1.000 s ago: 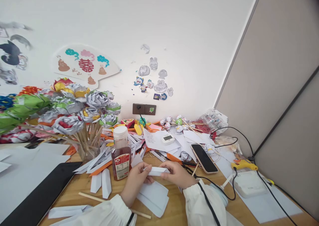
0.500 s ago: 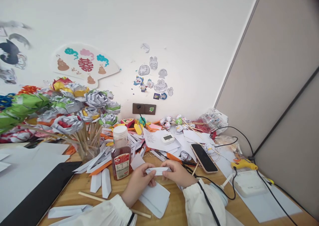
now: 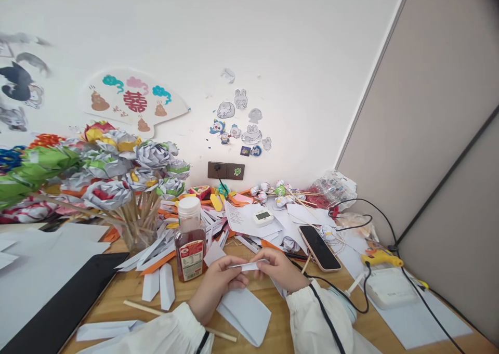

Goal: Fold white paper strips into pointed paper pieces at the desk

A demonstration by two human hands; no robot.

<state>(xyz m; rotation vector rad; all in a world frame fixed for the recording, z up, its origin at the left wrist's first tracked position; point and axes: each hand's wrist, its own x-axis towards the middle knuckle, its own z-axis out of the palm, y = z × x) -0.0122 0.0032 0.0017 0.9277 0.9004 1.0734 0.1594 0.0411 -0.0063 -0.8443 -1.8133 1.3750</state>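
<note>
Nearest, two white-sleeved forearms enter from the lower edge. Between them a folded white paper sheet (image 3: 246,312) lies flat on the wooden desk (image 3: 280,323), beside a thin wooden stick (image 3: 142,307).

Above that sheet, the left hand (image 3: 216,286) and the right hand (image 3: 278,268) hold a narrow white folded paper strip (image 3: 249,265) between them, raised just off the desk. Grip state: the left fingers are pinched on the strip's left end; the right fingers are pinched on its right end. The strip lies roughly level, with its long axis running left to right.

Just left of the left hand stands a clear plastic bottle with a white cap and dark red contents (image 3: 189,238), upright. Near its base lie short white folded paper pieces (image 3: 159,289). A black flat panel (image 3: 58,302) lies at the far left.

Right of the right hand, a black smartphone (image 3: 318,247) lies face up, with a yellow glue gun (image 3: 380,259) and a white rectangular box (image 3: 392,287) further right.

Further back, a bunch of paper flowers on wooden stems (image 3: 117,177) stands in a clear container, and a small white digital timer (image 3: 262,217) rests on loose papers near the wall.
</note>
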